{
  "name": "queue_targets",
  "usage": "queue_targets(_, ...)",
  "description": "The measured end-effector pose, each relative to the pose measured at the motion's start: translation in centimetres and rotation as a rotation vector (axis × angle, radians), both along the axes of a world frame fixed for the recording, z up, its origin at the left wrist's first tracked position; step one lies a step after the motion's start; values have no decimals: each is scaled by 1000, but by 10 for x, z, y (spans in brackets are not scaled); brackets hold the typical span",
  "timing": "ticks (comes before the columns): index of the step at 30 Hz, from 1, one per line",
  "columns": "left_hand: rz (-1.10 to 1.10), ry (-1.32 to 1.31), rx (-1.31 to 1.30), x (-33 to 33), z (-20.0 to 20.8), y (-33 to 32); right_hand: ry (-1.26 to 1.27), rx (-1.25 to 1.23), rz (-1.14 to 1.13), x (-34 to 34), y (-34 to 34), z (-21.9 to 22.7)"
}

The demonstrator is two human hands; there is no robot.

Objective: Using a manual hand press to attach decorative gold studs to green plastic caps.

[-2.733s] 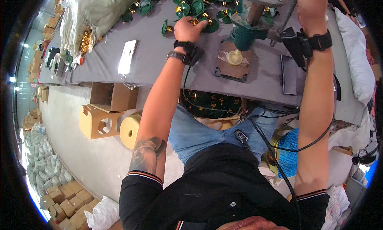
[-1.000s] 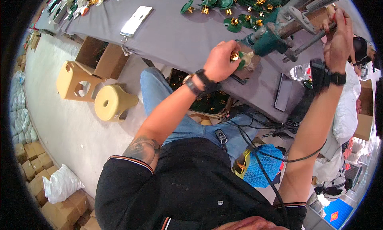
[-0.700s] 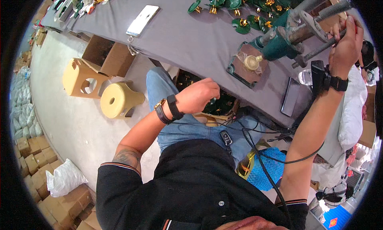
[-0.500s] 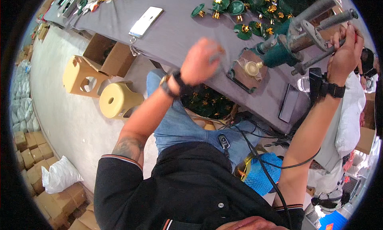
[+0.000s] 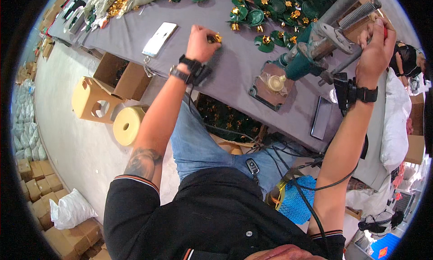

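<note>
Green-and-gold pieces all over the bench, one hand on the press

So, at the grey cloth-covered table [image 5: 225, 79], the left hand [image 5: 201, 43] is up over the cloth with its fingers pinched around a small gold-tipped piece [image 5: 217, 37]. The rest of that piece looks dark, and I can't make out its full shape. The white phone [image 5: 160, 39] lies just to the left of that hand.

Right hand [image 5: 377, 47] is curled around the far end of the metal lever [image 5: 348, 62] on the green press [image 5: 299, 64], with a bit of red showing by the fingers. Below the press head sits a base plate [image 5: 266, 100] with a pale yellow round piece [image 5: 276, 83] on it. A dark phone [image 5: 321, 118] lies flat on the cloth just right of that.

Loads of green discs [image 5: 256, 17] with gold bits are spread behind the press and to its left, and an open box [image 5: 264, 134] below the table edge is full of similar stuff. Two yellow stools [image 5: 128, 125] stand on the floor off to the left.
</note>
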State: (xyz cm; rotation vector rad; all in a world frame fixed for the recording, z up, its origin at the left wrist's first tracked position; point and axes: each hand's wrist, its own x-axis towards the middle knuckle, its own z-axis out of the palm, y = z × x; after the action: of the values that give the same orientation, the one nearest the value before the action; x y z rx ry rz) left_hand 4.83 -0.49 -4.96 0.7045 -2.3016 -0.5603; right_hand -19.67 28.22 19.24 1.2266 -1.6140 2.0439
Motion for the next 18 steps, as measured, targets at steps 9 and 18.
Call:
queue_targets(9, -394, 239, 250, -39, 2, 152, -31, 4, -30, 3, 1, 0)
queue_targets(18, -446, 176, 268, -55, -1, 158, 329, 68, -240, 49, 10, -7)
